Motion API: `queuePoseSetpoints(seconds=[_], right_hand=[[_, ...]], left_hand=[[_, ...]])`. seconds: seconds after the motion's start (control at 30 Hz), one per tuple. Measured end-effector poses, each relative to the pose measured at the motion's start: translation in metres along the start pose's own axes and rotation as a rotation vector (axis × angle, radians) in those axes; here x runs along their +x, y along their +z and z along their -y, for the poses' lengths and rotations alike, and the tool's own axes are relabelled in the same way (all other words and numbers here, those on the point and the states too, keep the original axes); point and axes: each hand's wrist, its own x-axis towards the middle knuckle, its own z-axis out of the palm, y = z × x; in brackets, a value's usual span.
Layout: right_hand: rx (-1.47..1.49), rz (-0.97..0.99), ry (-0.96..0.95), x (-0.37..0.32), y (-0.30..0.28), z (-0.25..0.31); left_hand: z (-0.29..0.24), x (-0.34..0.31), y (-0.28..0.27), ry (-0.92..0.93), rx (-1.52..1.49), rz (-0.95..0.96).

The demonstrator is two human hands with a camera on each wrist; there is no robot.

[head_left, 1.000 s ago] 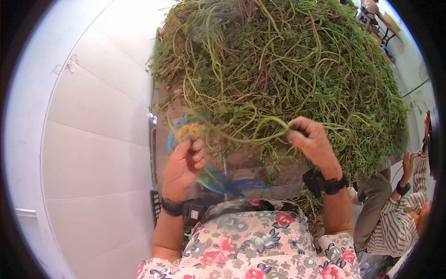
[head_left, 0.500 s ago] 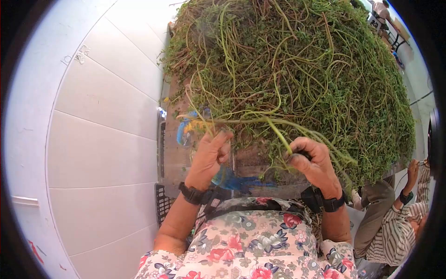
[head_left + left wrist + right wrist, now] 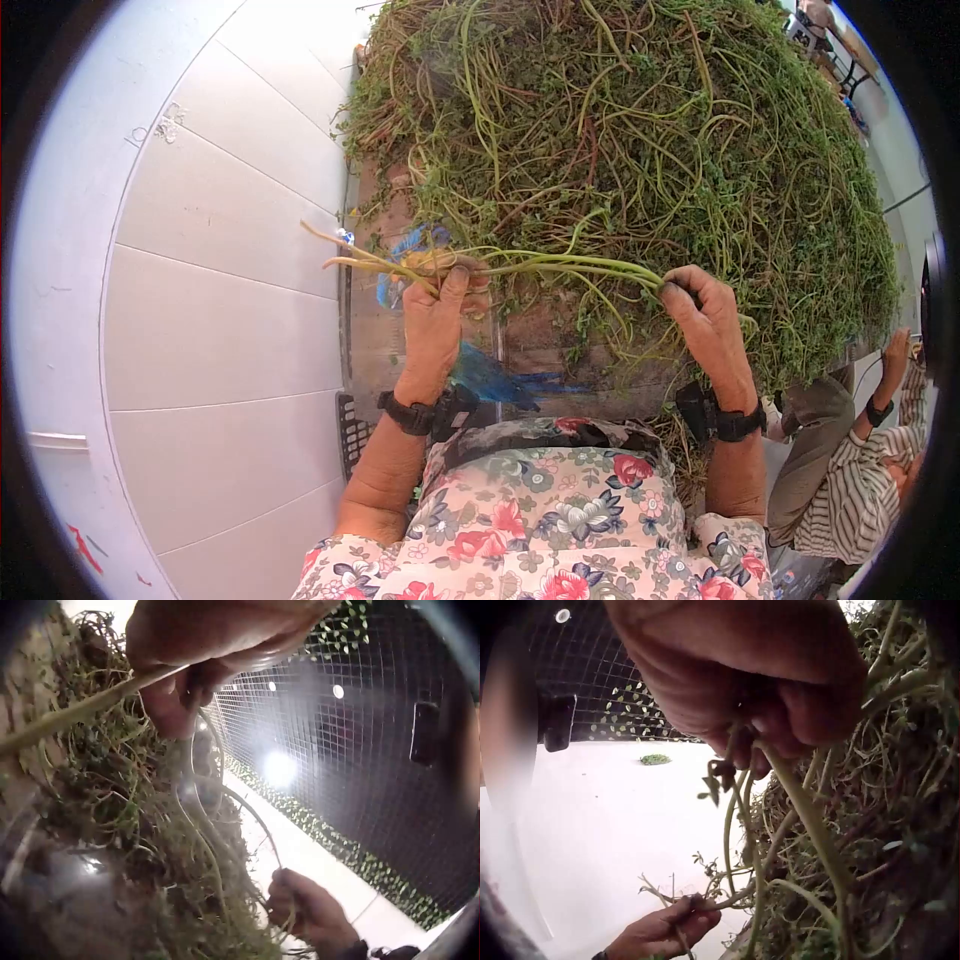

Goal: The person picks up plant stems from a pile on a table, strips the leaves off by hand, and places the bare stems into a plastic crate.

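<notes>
Several long green stems stretch between the two hands in the head view. The left hand pinches them near their pale ends, which stick out to its left. The right hand pinches the same stems farther along, at the edge of a big heap of tangled greens. In the left wrist view, the left hand grips stems between thumb and fingers, and the right hand shows below. The right wrist view has the right hand close up, stems hanging from its fingers.
A blue plastic piece lies on the brown table top near the body, with blue and yellow material behind the left hand. A white wall stands at the left, a black crate beside it. Another person sits at the right.
The stems, spread at an angle half a second ago, now run nearly level between the hands. The right hand has moved slightly up and right; pale stem ends now extend left of the left hand.
</notes>
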Motion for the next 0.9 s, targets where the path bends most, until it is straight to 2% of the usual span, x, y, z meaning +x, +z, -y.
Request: queuePoseSetpoints(seconds=[0.13,0.2,0.33,0.43,0.53,0.63,0.73,0.83,0.9], right_hand=[[-0.173,-0.01,0.047,0.013,-0.009,-0.012],[-0.201,0.061,0.039,0.021,-0.008,-0.038],[-0.257,0.15,0.093,0.027,-0.001,-0.056],[-0.352,0.161,0.052,0.029,0.004,-0.049],[-0.499,0.163,-0.263,0.033,0.011,-0.032],[-0.408,0.217,-0.379,0.038,0.019,-0.008],[-0.367,0.234,-0.339,0.039,0.019,0.015],[-0.362,0.306,-0.467,0.042,0.038,0.012],[-0.359,0.383,-0.438,0.046,0.05,0.012]], left_hand=[[-0.006,-0.001,-0.004,-0.052,-0.155,0.038],[-0.008,-0.001,-0.006,-0.058,-0.176,0.086],[-0.01,-0.005,-0.003,-0.089,-0.189,0.105],[-0.005,-0.005,-0.005,-0.048,-0.121,0.136],[-0.006,-0.003,-0.008,-0.009,0.084,0.169],[-0.012,-0.006,0.003,0.006,0.237,0.182],[-0.012,-0.01,0.011,0.056,0.236,0.197],[-0.015,-0.009,0.014,0.034,0.253,0.225],[-0.02,-0.009,0.016,0.006,0.256,0.234]])
